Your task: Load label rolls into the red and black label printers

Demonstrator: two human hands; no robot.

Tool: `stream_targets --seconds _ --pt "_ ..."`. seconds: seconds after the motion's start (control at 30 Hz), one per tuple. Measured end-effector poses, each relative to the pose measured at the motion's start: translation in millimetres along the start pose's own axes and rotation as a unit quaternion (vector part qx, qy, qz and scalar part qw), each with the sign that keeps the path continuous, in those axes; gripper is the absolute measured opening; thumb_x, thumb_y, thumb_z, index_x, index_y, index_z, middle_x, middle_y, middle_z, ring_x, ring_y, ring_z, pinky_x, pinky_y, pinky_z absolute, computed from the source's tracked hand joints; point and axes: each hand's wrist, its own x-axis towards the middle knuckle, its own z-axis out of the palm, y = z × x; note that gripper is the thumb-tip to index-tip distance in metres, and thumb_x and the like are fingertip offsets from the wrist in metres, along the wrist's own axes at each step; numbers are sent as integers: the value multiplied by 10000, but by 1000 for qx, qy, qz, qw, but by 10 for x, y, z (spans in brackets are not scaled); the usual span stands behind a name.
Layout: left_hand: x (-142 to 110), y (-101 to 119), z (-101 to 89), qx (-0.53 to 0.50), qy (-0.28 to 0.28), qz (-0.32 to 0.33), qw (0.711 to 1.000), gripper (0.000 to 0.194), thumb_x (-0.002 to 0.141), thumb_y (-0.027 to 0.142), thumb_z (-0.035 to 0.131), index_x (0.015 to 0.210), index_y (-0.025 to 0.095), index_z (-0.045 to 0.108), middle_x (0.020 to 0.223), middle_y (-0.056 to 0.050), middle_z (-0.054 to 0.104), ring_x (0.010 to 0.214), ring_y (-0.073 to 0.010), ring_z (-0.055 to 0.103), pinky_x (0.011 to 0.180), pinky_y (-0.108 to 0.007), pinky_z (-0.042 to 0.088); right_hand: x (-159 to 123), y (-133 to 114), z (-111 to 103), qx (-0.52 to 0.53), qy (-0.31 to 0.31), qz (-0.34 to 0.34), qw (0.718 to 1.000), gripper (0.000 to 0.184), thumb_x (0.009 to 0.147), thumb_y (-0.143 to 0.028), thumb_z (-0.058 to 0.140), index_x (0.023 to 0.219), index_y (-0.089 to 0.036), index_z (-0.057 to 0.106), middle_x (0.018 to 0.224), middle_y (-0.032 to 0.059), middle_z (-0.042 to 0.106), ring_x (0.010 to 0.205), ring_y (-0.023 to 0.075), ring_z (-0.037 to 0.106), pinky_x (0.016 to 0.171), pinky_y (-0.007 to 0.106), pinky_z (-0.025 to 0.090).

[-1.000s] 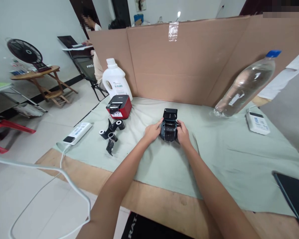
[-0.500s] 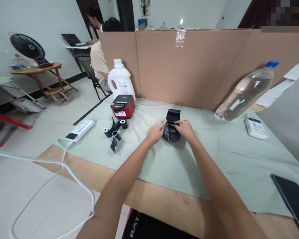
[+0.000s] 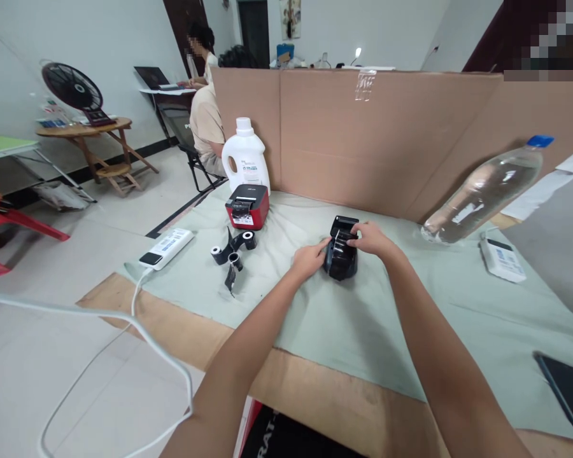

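Note:
A small black printer [image 3: 341,262] with a flip-up lid [image 3: 344,224] sits on the cloth in front of me. Glossy black film [image 3: 342,245] covers much of its body below the raised lid. My left hand [image 3: 309,262] steadies the printer at its left side, fingers closed against the edge. From the right, my right hand [image 3: 373,240] pinches at the film near the lid's base; the exact grip is partly hidden.
Black ribbon rolls [image 3: 233,251] lie to the left, before a red-and-black printer [image 3: 248,207] and a white jug [image 3: 246,156]. A cardboard screen [image 3: 353,140] stands behind; a water bottle [image 3: 487,191] leans right. White power banks [image 3: 167,249] and a phone [image 3: 566,391] lie on the cloth [image 3: 286,331].
The view has shifted, moving everything slightly right and down. My right hand has risen a little relative to the printer, and the black film now bulges up, covering more of the inside.

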Motion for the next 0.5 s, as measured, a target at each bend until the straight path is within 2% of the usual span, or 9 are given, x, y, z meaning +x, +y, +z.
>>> stream_targets --seconds 0.07,0.13,0.27,0.37,0.5 --pt "-8 6 -19 -2 -5 -3 1000 559 995 276 423 1536 414 451 1225 -16 753 1112 -253 702 973 -352 511 -88 -31 -105 97 7 -42 994 217 703 -254 776 876 -204 656 1012 100 667 950 286 619 891 457 493" --pt "-10 12 -31 -1 -11 -2 1000 545 991 287 441 1523 402 475 1201 -23 761 1102 -259 706 962 -353 516 -193 -134 -178 202 4 -72 977 199 771 -307 712 914 -214 609 948 64 674 872 244 622 827 421 508" --pt "3 31 -21 -18 -8 -4 1000 496 992 271 438 1468 353 552 1205 -44 757 1130 -258 696 1001 -372 508 -378 -539 -191 332 22 -102 938 244 857 -451 618 945 -234 548 839 25 656 770 206 615 701 350 510" --pt "-9 44 -6 -40 -3 -20 999 411 987 279 474 1352 249 661 1245 -91 737 1181 -280 670 1062 -400 485 -413 -946 -100 316 60 -131 938 256 866 -482 607 904 -239 535 832 35 658 788 216 622 725 353 504" --pt "-71 15 -13 -92 27 -9 995 455 1003 311 492 1446 243 576 1456 -79 615 1331 -251 573 1140 -357 432 -360 -1541 206 207 77 -151 964 232 902 -457 589 920 -227 560 901 81 681 861 263 639 808 399 499"
